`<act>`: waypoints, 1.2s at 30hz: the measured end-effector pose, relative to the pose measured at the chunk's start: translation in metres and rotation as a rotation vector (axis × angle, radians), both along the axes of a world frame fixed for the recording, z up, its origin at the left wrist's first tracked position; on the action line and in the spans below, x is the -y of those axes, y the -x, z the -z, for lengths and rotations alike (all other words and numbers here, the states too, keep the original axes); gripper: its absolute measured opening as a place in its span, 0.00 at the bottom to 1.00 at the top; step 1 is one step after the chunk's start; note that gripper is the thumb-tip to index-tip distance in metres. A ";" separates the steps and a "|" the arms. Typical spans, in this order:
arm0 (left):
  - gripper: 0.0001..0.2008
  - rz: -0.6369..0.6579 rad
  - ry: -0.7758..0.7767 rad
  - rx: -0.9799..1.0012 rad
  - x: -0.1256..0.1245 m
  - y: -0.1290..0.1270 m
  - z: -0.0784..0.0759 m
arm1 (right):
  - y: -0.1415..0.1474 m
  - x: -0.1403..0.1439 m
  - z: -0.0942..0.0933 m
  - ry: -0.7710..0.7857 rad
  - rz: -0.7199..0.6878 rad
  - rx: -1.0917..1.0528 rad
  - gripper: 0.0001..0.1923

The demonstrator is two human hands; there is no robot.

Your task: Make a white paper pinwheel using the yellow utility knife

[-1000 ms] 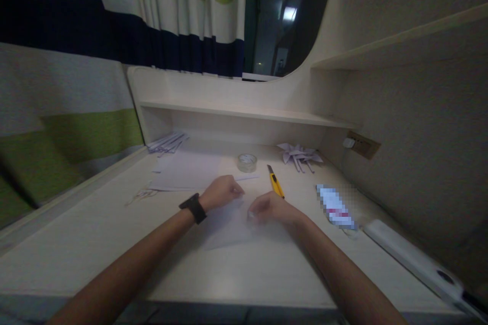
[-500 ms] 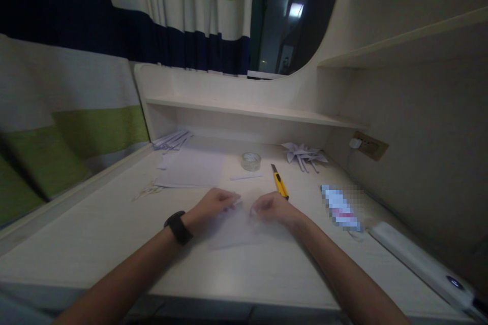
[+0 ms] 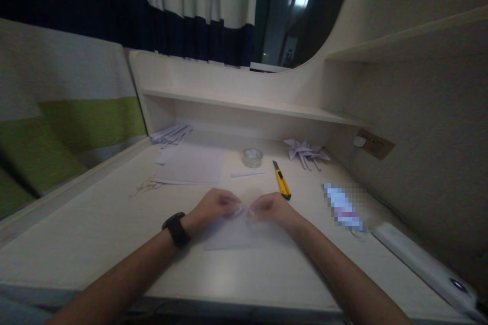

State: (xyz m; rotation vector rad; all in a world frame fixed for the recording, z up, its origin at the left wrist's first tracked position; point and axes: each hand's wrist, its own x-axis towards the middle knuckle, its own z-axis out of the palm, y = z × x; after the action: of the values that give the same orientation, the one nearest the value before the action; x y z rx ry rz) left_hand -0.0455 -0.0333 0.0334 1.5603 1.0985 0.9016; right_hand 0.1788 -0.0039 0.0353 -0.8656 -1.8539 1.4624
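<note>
Since half a second ago, your left hand has closed toward your right hand; both fists pinch the paper sheet, knuckles raised.

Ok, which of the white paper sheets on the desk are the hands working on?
The near sheet, pinched by left hand and right hand; the far sheet lies untouched.

A home study nook, likely a bedroom: a pale built-in desk with a low shelf at twelve o'clock, a striped curtain from nine to eleven, a dark window at one, a wall socket at two.
</note>
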 end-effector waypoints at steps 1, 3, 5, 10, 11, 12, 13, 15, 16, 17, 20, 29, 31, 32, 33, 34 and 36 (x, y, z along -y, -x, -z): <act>0.15 0.010 -0.020 -0.025 0.001 0.000 -0.001 | 0.001 0.001 0.000 -0.004 0.002 0.009 0.19; 0.15 0.015 -0.049 -0.054 0.002 0.001 -0.001 | 0.002 0.003 -0.001 -0.004 -0.002 0.030 0.19; 0.15 0.004 -0.050 -0.056 0.001 0.001 0.000 | 0.004 0.005 -0.002 -0.003 -0.009 0.046 0.20; 0.14 -0.017 -0.066 -0.039 0.000 -0.001 0.001 | 0.008 0.009 -0.003 -0.032 -0.012 0.067 0.19; 0.14 -0.017 -0.069 -0.038 0.001 -0.001 0.001 | 0.008 0.009 -0.003 -0.033 -0.016 0.067 0.19; 0.13 -0.016 -0.068 -0.036 0.001 -0.002 0.001 | 0.008 0.009 -0.003 -0.032 -0.018 0.067 0.19; 0.13 -0.014 -0.066 -0.034 0.001 -0.002 0.001 | 0.008 0.009 -0.003 -0.032 -0.017 0.069 0.19; 0.13 -0.012 -0.059 -0.032 0.001 -0.002 0.001 | 0.009 0.008 -0.001 -0.038 -0.008 0.084 0.20; 0.13 -0.010 -0.055 -0.033 0.001 -0.002 0.001 | 0.009 0.008 0.000 -0.045 -0.001 0.093 0.20; 0.13 -0.010 -0.054 -0.034 0.000 -0.001 0.002 | 0.009 0.007 0.001 -0.052 0.002 0.102 0.20; 0.13 -0.007 -0.049 -0.015 0.000 -0.001 0.004 | 0.010 0.007 0.003 -0.062 0.015 0.111 0.21; 0.12 0.030 -0.106 -0.009 0.000 -0.002 0.006 | 0.012 0.009 0.005 0.093 0.029 -0.062 0.26; 0.11 0.010 -0.139 -0.009 -0.001 -0.002 0.009 | 0.013 0.009 0.007 0.129 0.076 -0.099 0.25; 0.11 0.000 -0.152 -0.006 -0.001 -0.002 0.010 | 0.014 0.009 0.008 0.136 0.097 -0.110 0.23; 0.11 -0.006 -0.158 0.001 -0.002 -0.002 0.011 | 0.014 0.009 0.009 0.139 0.111 -0.117 0.22; 0.10 -0.007 -0.159 0.012 -0.002 -0.002 0.012 | 0.015 0.009 0.010 0.139 0.116 -0.119 0.21; 0.10 -0.008 -0.151 0.051 -0.002 -0.002 0.013 | 0.015 0.010 0.010 0.140 0.112 -0.116 0.20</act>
State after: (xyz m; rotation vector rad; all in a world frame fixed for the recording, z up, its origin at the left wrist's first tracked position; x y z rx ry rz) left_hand -0.0434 -0.0312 0.0200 1.6468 1.0206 1.0445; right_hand 0.1634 -0.0138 0.0251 -0.9149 -1.6083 1.5528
